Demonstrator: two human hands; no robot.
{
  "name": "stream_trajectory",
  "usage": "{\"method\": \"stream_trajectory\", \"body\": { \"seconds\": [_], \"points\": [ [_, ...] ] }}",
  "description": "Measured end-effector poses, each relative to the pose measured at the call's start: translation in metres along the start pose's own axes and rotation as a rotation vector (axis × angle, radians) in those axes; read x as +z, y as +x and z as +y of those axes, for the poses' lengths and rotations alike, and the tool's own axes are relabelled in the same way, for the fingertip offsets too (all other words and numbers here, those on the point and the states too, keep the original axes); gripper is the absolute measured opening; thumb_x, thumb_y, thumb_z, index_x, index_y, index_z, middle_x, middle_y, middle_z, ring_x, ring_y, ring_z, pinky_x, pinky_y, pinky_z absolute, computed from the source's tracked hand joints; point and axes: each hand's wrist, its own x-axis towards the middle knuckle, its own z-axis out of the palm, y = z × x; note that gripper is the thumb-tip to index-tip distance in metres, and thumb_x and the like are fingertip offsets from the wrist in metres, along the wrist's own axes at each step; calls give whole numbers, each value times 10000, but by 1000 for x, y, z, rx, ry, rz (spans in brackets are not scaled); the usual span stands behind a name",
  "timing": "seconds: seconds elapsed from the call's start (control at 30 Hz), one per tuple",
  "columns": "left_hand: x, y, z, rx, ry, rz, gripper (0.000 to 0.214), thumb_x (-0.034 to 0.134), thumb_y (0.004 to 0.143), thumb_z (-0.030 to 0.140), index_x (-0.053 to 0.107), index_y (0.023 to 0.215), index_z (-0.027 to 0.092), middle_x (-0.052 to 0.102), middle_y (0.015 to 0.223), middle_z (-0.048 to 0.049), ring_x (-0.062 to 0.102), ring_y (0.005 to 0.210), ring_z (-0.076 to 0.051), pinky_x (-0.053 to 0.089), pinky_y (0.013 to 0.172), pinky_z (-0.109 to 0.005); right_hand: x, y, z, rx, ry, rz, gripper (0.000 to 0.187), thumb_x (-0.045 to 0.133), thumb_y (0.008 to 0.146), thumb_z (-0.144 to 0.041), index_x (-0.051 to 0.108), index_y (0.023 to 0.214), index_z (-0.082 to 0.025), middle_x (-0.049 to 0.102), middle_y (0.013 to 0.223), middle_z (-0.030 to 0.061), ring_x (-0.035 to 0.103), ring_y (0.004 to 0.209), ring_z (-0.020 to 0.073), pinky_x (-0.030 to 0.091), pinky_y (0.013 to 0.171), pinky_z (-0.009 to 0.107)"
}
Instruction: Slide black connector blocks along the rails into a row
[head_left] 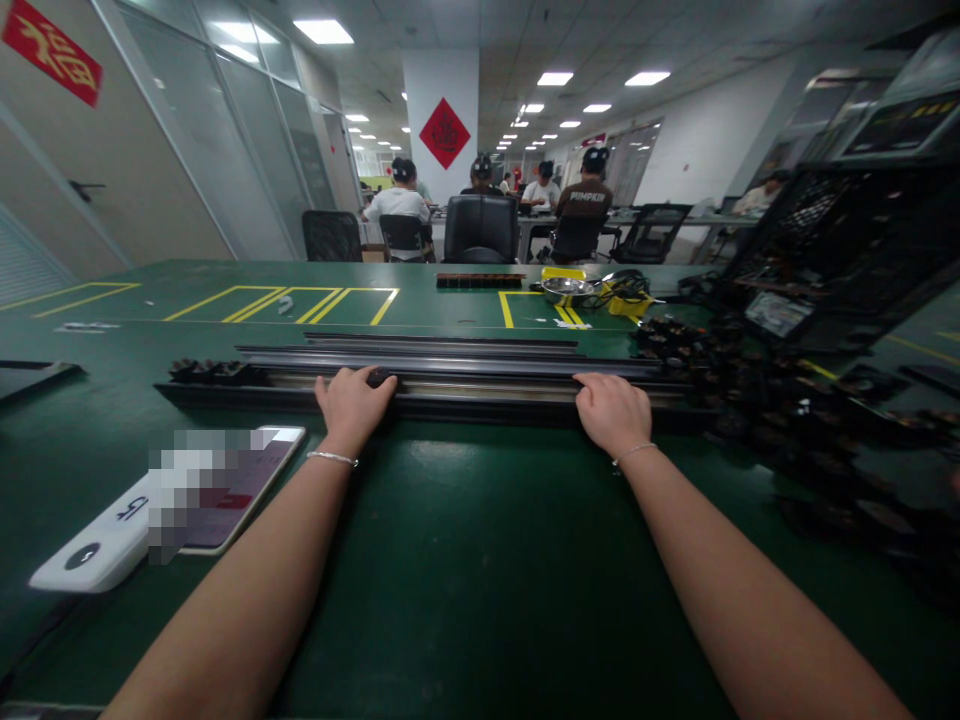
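Observation:
A long dark metal rail (480, 385) lies crosswise on the green table (450, 560), with two more long rails (442, 350) just behind it. My left hand (352, 400) rests on the near rail left of centre, fingers curled over its top edge, fingertips by a small black part. My right hand (611, 410) grips the same rail right of centre, fingers closed over it. Both wrists carry a thin bracelet.
A phone and a white device (112, 535) lie at the near left. A pile of small black parts (787, 400) and a black crate (840, 250) fill the right. A metal bowl (568, 289) with yellow items sits behind. Several people sit at far desks.

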Motion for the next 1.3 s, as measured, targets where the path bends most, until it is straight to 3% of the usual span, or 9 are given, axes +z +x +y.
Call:
{"method": "stream_trajectory", "body": {
  "seconds": [1.3],
  "points": [
    [-3,-4,6,57,-27,-45,501,446,820,564,684,1122,243,653,1083,-109,548,1118,-281,176,1118,-502,-1,0,0,4,16,-15,407,361,867,-230,672,1129,-221,657,1189,43,553,1085,220,380,894,374]
  ]
}}
